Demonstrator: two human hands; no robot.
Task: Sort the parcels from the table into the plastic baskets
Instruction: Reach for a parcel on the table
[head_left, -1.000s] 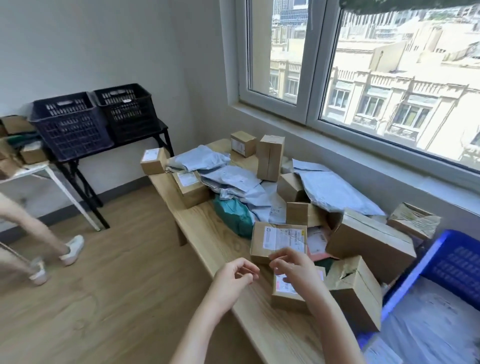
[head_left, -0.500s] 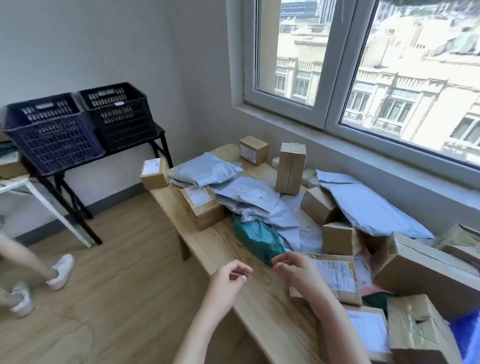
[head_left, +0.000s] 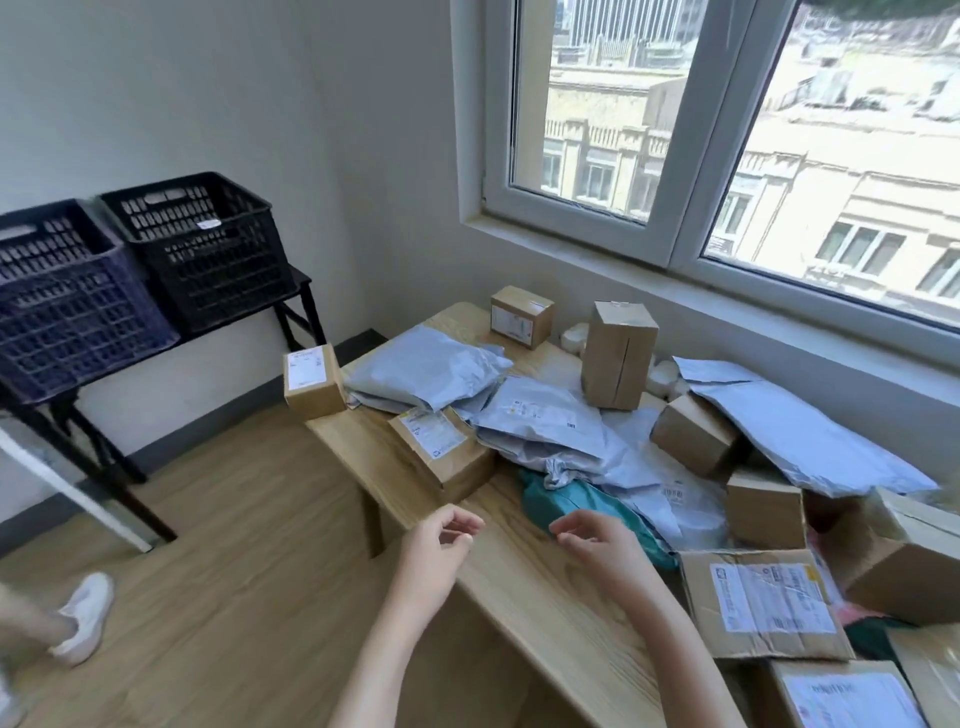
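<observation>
Over the near table edge: both hands hover empty, the left hand (head_left: 439, 551) with fingers loosely curled and a little parted, the right hand (head_left: 602, 545) likewise half-curled, nothing pinched in either.
Why held so: palms face each other at the table (head_left: 545, 597) rim, which looks like a reach being set up, not a carry.
Beyond the right fingers: teal mailer (head_left: 566, 501), soft and creased, just past the fingertips and partly tucked under grey poly bags (head_left: 540, 415); likely the nearest pick.
Beyond the left fingers: labelled carton (head_left: 441, 447), lying tilted against the bag heap, label up.
Right of the right wrist: flat carton (head_left: 758, 603), label up, tape wrinkled, corners soft.
Far past both hands: tall carton (head_left: 618, 353) standing upright, small carton (head_left: 522, 316) behind it near the wall, corner carton (head_left: 311, 382) overhanging the table's far left corner.
Parcel pile: boxes and bags overlap one another, so lifting a buried one would drag its neighbours; top pieces first seems wise.
Well left of the hands, across the floor: blue basket (head_left: 72, 301) and black basket (head_left: 202, 249) side by side on a black stand (head_left: 104, 431); contents cannot be told.
Progress, by judgement: early, the table heavily loaded.
Bystander: a white shoe (head_left: 83, 616) at far left.
</observation>
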